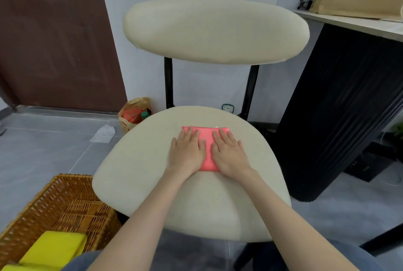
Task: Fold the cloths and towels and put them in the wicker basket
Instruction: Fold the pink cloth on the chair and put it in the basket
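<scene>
A folded pink cloth (207,139) lies on the cream chair seat (139,161). My left hand (187,153) presses flat on its left half with straight fingers. My right hand (229,154) presses flat on its right half the same way. Most of the cloth is hidden under my palms. The wicker basket (54,196) stands on the floor at the lower left, below the seat's edge. A folded yellow cloth (54,246) lies inside it at the near end.
The chair's cream backrest (216,30) rises behind the seat. A paper bag (135,113) with items and a white scrap (103,133) lie on the grey tiled floor. A black ribbed table base (340,107) stands to the right.
</scene>
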The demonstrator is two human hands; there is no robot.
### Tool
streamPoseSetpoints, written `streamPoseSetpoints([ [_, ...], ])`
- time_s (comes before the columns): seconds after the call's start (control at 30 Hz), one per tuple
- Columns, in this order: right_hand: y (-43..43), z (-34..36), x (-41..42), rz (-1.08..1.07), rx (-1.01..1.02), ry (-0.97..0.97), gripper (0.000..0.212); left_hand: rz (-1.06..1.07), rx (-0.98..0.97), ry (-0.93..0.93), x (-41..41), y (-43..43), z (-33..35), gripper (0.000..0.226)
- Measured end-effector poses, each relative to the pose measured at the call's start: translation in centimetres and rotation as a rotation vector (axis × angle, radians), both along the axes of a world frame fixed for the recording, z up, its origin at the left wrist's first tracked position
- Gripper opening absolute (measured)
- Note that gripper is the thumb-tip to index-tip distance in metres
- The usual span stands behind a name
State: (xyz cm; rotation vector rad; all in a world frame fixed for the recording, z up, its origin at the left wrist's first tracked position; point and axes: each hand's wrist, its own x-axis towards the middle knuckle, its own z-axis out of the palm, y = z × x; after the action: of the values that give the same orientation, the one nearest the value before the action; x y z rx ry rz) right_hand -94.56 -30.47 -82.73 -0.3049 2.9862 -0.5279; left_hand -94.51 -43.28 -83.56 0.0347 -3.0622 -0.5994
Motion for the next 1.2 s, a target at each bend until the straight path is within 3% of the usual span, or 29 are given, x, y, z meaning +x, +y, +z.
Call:
streamPoseSetpoints([
  [0.23,0.5,0.1,0.0,-0.145,-0.04,-0.086,0.056,0.054,0.095,-0.083,0.0,-0.7,0.6,0.06],
  [0.47,1.8,2.3,0.7,-0.302,-0.153,0.079,0.047,0.152,0.32,0.02,-0.1,-3.1,1.9,0.041],
  [0.53,2.3,2.7,0.6,-0.377,-0.169,0.059,0.044,0.197,0.366,-0.027,0.3,-3.6,2.3,0.043],
  [0.7,2.8,2.6,0.4,-0.461,-0.178,-0.141,0.052,0.281,0.312,-0.169,0.4,-4.0,1.8,0.044],
  [0.9,2.6,2.5,0.3,-0.433,-0.177,-0.191,0.057,0.295,0.204,-0.16,0.5,-3.2,1.7,0.05],
  [1.0,2.6,2.2,0.1,-0.427,-0.208,-0.191,0.051,0.286,0.169,-0.184,0.5,-3.1,1.8,0.049],
  [1.1,2.7,2.1,0.1,-0.431,-0.306,-0.188,0.031,0.297,0.193,-0.202,0.3,-3.2,2.0,0.049],
  [1.2,2.5,2.3,0.2,-0.42,-0.427,-0.172,0.033,0.308,0.307,-0.23,0.5,-3.2,2.3,0.052],
])
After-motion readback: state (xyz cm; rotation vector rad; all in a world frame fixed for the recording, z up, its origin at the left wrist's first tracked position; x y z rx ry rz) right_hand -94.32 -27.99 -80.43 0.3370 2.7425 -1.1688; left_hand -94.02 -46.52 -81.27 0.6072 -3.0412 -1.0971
